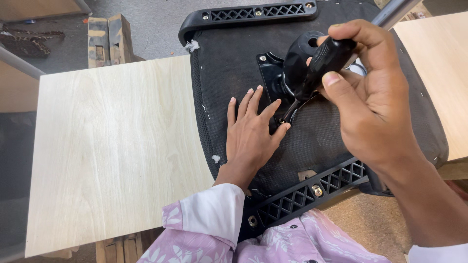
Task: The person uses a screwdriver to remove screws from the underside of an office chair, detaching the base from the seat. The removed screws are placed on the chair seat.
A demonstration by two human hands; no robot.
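Observation:
An upturned office chair seat (234,63), covered in black fabric, lies on a pale wooden board (112,146). A black metal mechanism plate (273,73) with a round hub is fixed at its middle. My right hand (370,107) grips a black-handled screwdriver (321,63), its tip angled down onto the plate's lower corner. My left hand (251,136) lies flat on the fabric, fingers spread, thumb and forefinger beside the screwdriver tip.
Black plastic armrest brackets with lattice holes run along the far (253,13) and near (312,187) edges of the seat. A second pale board (438,63) is at the right. Wooden blocks (109,39) stand on the grey floor behind.

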